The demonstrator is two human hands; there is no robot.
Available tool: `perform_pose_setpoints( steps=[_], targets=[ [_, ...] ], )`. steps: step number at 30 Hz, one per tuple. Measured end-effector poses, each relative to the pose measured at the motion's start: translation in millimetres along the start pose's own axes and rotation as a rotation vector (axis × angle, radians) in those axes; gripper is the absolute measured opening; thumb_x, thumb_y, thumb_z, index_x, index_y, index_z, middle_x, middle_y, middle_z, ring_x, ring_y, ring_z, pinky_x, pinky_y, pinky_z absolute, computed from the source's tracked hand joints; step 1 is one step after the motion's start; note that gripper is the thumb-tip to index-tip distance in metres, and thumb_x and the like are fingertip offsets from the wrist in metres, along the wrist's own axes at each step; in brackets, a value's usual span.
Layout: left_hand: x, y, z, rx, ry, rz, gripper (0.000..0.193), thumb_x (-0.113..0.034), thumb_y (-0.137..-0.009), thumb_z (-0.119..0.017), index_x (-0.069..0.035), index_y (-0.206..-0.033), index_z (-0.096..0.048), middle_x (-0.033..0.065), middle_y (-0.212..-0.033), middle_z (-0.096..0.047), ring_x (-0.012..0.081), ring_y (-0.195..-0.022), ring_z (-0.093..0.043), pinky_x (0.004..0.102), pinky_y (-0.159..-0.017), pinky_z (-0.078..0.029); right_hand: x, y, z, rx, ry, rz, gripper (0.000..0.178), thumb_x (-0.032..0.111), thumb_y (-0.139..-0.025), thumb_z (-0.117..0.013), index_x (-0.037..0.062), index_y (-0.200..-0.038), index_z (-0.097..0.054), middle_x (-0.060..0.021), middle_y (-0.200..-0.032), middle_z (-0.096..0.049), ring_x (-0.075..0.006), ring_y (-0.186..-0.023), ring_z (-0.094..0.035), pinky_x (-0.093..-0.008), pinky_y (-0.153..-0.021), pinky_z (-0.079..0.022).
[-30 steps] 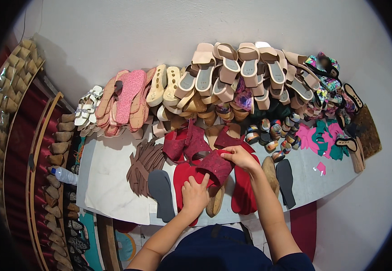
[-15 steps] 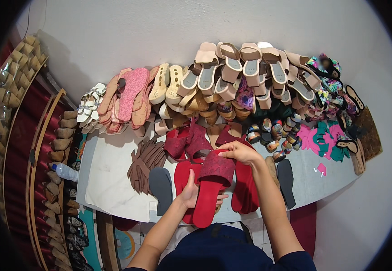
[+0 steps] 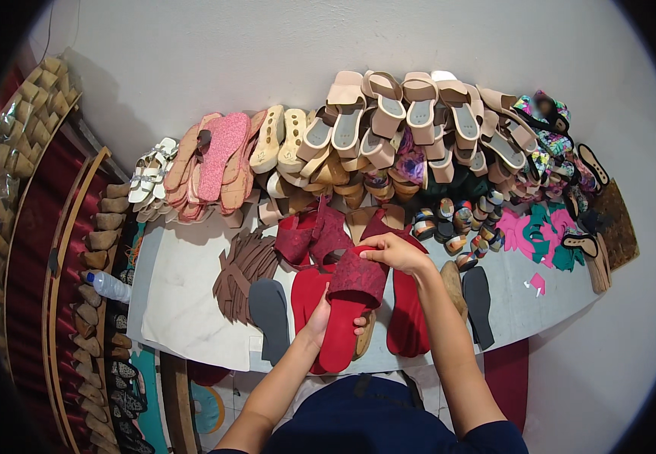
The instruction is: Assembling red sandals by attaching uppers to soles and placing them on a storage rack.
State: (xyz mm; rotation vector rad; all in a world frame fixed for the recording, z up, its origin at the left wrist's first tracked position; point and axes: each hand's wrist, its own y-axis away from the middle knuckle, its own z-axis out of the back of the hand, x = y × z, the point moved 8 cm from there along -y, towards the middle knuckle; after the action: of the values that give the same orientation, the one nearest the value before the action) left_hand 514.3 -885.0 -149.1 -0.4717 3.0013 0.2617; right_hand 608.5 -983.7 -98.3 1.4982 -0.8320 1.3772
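Red sandal (image 3: 347, 314) tilted upright, both hands gripping

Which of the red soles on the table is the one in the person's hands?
The red sole with the lace strap across it, gripped by the left hand and right hand. The other red soles lie flat and untouched beside it.

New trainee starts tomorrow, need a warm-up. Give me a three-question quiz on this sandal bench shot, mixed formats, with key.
1. True or false: both hands are on the red sandal.
2. Which hand grips the sandal's lace strap at its top edge? A) left hand B) right hand C) neither
3. Fill in: the dark grey sole lies on the table to the person's ____ of the red sandal.

Key: 1 true. 2 B. 3 left.
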Motion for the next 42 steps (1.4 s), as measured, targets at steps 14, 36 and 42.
perform_pose_setpoints(
  steps=[14,36,42],
  targets=[
    [-2.1,0.9,8.1,-0.043,-0.031,-0.132,0.074,-0.063,-0.081,-0.024,-0.001,-0.117,-0.039,0.0158,-0.103,-0.051,0.0218,-0.079,-0.054,0.0348,-0.062,-0.046,8.8,-4.0,-1.4,-0.034,0.204,-0.052,0.023,0.012,-0.081,-0.057,-0.0001,-0.101,-0.058,-0.0006,-0.082,-0.059,-0.0072,-0.074,-0.048,-0.0224,-0.069,-0.041],
    [45.8,2.7,-4.1,-0.271,-0.433,0.048,0.040,-0.005,-0.079,-0.054,0.005,-0.115,-0.038,0.0175,-0.108,-0.051,0.0260,-0.094,-0.055,0.0376,-0.079,-0.049,-30.6,39.9,46.7,-0.088,0.295,-0.131,0.025,0.011,-0.079,-0.060,0.0011,-0.101,-0.059,-0.0033,-0.087,-0.063,-0.0070,-0.078,-0.052,-0.0228,-0.072,-0.043],
    [94.5,-35.1,-20.4,-0.089,-0.407,0.165,0.053,-0.004,-0.079,-0.056,0.000,-0.124,-0.028,0.0199,-0.118,-0.046,0.0269,-0.103,-0.051,0.0378,-0.084,-0.047,-41.8,106.9,112.3,-0.230,0.415,-0.208,0.024,0.014,-0.079,-0.059,0.0030,-0.101,-0.060,-0.0012,-0.085,-0.061,-0.0085,-0.077,-0.053,-0.0224,-0.070,-0.043]
  ],
)
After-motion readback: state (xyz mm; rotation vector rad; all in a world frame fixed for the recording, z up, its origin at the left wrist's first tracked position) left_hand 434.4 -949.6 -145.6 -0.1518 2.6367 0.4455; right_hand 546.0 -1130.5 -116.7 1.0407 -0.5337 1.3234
